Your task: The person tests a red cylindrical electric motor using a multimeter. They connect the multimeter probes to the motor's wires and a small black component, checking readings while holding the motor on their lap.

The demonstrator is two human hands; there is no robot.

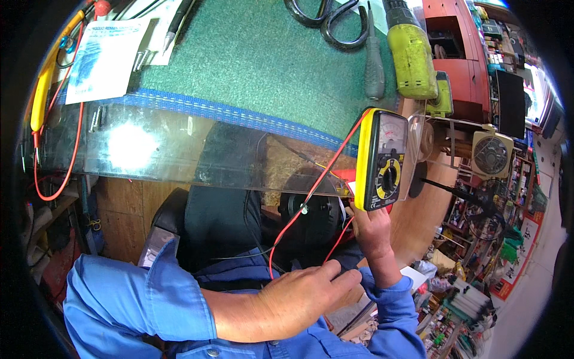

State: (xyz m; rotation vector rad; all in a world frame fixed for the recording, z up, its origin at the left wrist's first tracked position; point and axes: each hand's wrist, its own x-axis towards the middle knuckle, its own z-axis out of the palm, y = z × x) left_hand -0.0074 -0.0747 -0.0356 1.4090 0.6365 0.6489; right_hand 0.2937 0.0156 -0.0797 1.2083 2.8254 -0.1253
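Note:
My left hand (299, 299) reaches across my body, palm down, fingers loosely extended to the right and apart; its thumb is hidden. My right hand (373, 230) is curled closed at the lower end of a yellow and black analog multimeter (385, 158), its fingertips hidden. What it grips cannot be made out. The multimeter rests at the right corner of a clear tabletop (221, 158). A red test lead (293, 224) runs down from its top, passes behind my left hand and rises toward my right. Under the tabletop edge sits a black round device (311, 206).
On a green mat (263, 66) lie a grey screwdriver (374, 66) and black-handled scissors (344, 30). Beside them is a yellow-green power tool (412, 60). A yellow-handled tool (42, 99), a paper packet (107, 57) and screws (95, 118) are at left. Crowded shelves (460, 299) stand right.

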